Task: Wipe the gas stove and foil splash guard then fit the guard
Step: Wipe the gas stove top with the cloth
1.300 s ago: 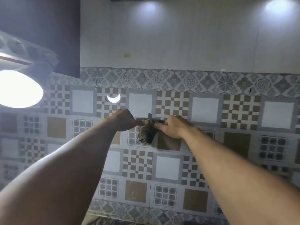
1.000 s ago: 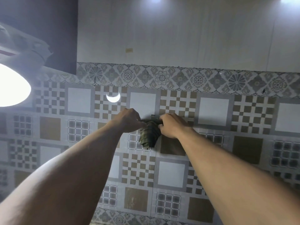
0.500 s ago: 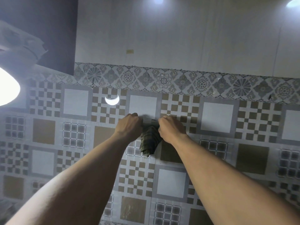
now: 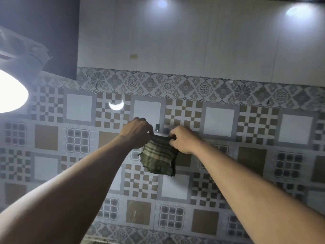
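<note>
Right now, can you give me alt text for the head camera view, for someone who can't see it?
Two bare hands, left hand and right hand, pinch the top edge of a green striped cloth against a patterned tile wall, just below small wall hooks. A bright lamp glares at the left edge.

The fingertips of the left hand (image 4: 138, 132) and the right hand (image 4: 182, 139) curl out of sight behind the top edge of the green checked cloth (image 4: 159, 158), so each grip shows only as knuckles. A small dark fitting (image 4: 157, 127) on the tiled wall (image 4: 219, 118) above the cloth is too small to identify. Both forearms run off the bottom edge. The glaring lamp (image 4: 10, 92) is cut by the left edge, its shape washed out.
</note>
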A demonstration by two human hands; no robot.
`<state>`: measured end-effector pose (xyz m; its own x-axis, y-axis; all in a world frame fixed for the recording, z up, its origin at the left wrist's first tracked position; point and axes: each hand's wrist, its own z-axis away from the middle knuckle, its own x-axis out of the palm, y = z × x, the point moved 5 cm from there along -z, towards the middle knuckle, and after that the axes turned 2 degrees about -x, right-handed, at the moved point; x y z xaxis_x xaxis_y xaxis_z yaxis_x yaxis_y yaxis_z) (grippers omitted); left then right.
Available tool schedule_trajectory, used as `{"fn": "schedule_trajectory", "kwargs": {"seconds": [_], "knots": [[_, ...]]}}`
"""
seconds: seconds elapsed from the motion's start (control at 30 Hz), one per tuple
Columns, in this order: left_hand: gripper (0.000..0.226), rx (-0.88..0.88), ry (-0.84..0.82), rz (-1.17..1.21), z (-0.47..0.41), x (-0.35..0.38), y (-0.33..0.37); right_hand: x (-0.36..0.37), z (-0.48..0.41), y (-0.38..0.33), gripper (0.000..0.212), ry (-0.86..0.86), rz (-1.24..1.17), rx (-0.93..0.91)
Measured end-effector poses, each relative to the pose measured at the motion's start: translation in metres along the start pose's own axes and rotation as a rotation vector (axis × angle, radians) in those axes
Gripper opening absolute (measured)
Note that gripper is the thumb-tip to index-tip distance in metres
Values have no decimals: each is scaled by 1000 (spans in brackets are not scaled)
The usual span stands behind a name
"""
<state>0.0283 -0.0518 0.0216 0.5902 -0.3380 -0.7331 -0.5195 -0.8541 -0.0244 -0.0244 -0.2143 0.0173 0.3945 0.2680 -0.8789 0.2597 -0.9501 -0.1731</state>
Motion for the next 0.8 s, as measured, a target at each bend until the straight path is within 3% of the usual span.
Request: {"fn": "schedule_trajectory", "kwargs": {"seconds": [0.23,0.37,0.47,0.7,0.8], "knots": [[17,-78,-179,294,27,-10,52,-27,61,14,31,29,-152,54],[14,-113,-234,448,45,-19,84,-42,96,26,29,52,-216,58],[14,-222,-338,756,60,-25,115,-53,122,34,26,63,-277,67],[35,-379,-563,1120,100,-42,200,-76,184,53,16,103,-342,93],[49,-363,-578,1085,111,-41,224,-81,209,67,13,121,-377,110]]}}
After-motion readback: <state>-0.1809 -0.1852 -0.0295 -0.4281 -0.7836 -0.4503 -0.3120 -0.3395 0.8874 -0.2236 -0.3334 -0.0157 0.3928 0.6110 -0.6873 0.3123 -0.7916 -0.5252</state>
